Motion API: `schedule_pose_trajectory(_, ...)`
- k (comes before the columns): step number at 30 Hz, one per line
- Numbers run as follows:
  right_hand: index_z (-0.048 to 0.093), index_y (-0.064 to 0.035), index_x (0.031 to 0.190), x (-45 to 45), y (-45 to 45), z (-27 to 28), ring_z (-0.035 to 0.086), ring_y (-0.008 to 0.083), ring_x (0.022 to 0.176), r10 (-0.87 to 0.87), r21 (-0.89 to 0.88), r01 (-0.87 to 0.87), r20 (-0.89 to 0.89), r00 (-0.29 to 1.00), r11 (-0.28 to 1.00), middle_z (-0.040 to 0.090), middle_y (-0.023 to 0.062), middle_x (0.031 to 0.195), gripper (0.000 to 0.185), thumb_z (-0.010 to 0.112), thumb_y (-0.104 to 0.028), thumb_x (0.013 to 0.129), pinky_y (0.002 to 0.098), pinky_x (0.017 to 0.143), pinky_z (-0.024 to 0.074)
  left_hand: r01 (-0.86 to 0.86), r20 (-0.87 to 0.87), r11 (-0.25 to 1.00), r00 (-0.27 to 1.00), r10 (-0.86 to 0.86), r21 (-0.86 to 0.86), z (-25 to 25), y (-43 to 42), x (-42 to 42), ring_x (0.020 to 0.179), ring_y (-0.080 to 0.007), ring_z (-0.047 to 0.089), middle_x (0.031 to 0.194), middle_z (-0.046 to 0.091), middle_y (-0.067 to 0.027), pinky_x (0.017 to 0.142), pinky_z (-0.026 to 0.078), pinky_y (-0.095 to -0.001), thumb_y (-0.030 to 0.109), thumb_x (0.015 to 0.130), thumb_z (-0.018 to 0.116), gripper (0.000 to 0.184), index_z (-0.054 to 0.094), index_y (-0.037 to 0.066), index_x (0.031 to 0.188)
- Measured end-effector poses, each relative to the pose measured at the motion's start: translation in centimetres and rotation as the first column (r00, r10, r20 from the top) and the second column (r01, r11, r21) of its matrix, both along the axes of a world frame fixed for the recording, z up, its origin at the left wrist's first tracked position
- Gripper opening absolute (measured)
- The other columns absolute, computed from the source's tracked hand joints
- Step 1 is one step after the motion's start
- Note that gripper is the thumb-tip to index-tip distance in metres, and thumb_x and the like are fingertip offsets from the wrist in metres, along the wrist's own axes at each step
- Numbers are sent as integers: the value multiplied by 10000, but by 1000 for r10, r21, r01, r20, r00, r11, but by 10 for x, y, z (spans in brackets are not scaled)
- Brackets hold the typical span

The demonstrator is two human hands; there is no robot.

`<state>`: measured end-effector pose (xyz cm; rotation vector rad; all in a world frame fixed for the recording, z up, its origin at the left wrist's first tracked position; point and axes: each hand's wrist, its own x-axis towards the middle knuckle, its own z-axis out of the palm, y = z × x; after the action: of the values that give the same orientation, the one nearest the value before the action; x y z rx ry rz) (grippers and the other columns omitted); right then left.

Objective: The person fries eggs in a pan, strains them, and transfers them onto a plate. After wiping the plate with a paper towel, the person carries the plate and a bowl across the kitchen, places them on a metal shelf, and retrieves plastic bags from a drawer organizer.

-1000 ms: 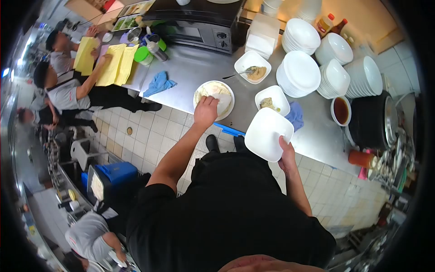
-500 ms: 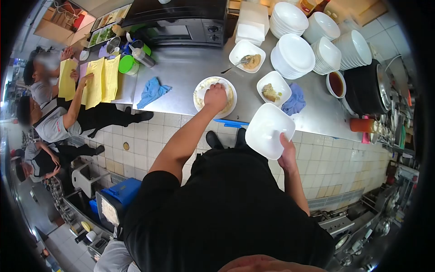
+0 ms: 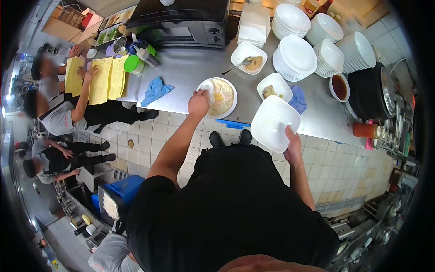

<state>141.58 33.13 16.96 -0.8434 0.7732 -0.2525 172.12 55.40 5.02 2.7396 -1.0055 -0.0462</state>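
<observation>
A round white plate (image 3: pixel 233 107) at the counter's front edge holds fried egg (image 3: pixel 223 96) with a yellow yolk showing. My left hand (image 3: pixel 198 103) is closed at the plate's left side, its fingertips at a thin whitish piece (image 3: pixel 207 86); I cannot tell whether this is egg white or a tissue. My right hand (image 3: pixel 293 143) grips the near right edge of a white square bowl (image 3: pixel 271 121), thumb inside, held tilted off the counter's front edge. Just behind it, another white square bowl (image 3: pixel 284 82) contains some pale food with green bits.
Behind stand a bowl of brown paste with a spoon (image 3: pixel 255 62), stacked white plates (image 3: pixel 295 54) and a toaster oven (image 3: pixel 181 34). Blue cloths (image 3: pixel 155 90) lie on the counter. A bowl of dark sauce (image 3: pixel 338 87) sits right. Co-workers (image 3: pixel 63 111) handle yellow sheets at left.
My left hand has moved left from the plate's middle to its left rim, uncovering the egg and yolk. The bowl in my right hand has shifted slightly right and up.
</observation>
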Motion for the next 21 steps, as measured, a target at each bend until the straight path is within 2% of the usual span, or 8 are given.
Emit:
schedule_pose_trajectory(1, 369, 43, 1339, 1, -1, 0, 562, 207, 1092, 8, -3, -8, 2, 1000, 1000, 540, 122, 1221, 491, 468, -289, 992, 343, 925, 461, -3, -39, 999, 999, 5, 45, -4, 1, -1, 974, -315, 583, 1051, 583, -118, 793, 518, -415, 101, 802, 536, 343, 595, 60, 1137)
schedule_pose_trajectory(4, 381, 41, 1330, 5, -6, -1, 572, 208, 1083, 19, -2, -19, 18, 1000, 1000, 551, 122, 1213, 477, 460, -290, 996, 341, 918, 468, -20, 50, 993, 998, 26, -114, 0, 0, -4, 958, -314, 592, 1042, 589, -117, 801, 519, -408, 97, 806, 526, 323, 607, 69, 1117)
schedule_pose_trajectory(7, 392, 37, 1322, 5, -8, -4, 582, 206, 1068, 12, 16, -13, 37, 999, 1000, 558, 121, 1206, 469, 457, -295, 997, 338, 910, 476, -49, -37, 996, 998, 47, -69, -9, 3, -2, 938, -296, 598, 994, 597, -101, 785, 521, -395, 98, 804, 546, 313, 638, 111, 1103)
schedule_pose_trajectory(10, 395, 34, 1319, 3, -9, -3, 587, 201, 1060, 9, 11, -10, 42, 999, 1000, 560, 120, 1205, 470, 458, -303, 997, 336, 907, 479, 43, 66, 946, 998, -22, -322, 15, -8, -7, 917, -285, 601, 958, 600, -91, 773, 520, -394, 88, 802, 536, 311, 647, 129, 1089)
schedule_pose_trajectory(13, 393, 35, 1322, 4, -10, -4, 588, 198, 1062, 5, 8, -5, 44, 999, 1000, 561, 119, 1205, 477, 457, -309, 997, 334, 909, 478, 165, -4, 958, 985, -171, -233, 18, -32, -17, 927, -290, 593, 972, 594, -88, 769, 516, -399, 73, 795, 529, 314, 653, 130, 1078)
schedule_pose_trajectory(14, 392, 35, 1323, 6, -10, -5, 587, 198, 1064, 1, 8, -1, 45, 999, 1000, 562, 119, 1206, 480, 456, -312, 997, 333, 910, 477, 217, -18, 970, 975, -220, -109, 16, -38, -16, 948, -290, 585, 999, 588, -87, 779, 516, -398, 62, 791, 517, 324, 653, 134, 1077)
schedule_pose_trajectory(18, 387, 36, 1328, 4, -11, -10, 583, 200, 1075, 8, 5, -9, 44, 999, 1000, 557, 122, 1216, 500, 441, -338, 1001, 334, 917, 473, 115, 0, 981, 993, -117, -156, 10, -55, -18, 990, -290, 578, 1021, 580, -96, 813, 513, -409, 72, 805, 489, 326, 655, 145, 1076)
schedule_pose_trajectory(21, 385, 37, 1330, 3, -11, -11, 580, 203, 1081, 24, 31, -26, 65, 998, 999, 554, 123, 1221, 527, 429, -372, 1000, 335, 921, 470, 122, -171, 992, 978, -123, -14, 7, -57, -13, 1011, -302, 560, 1050, 565, -105, 821, 508, -404, 83, 810, 503, 312, 631, 108, 1093)
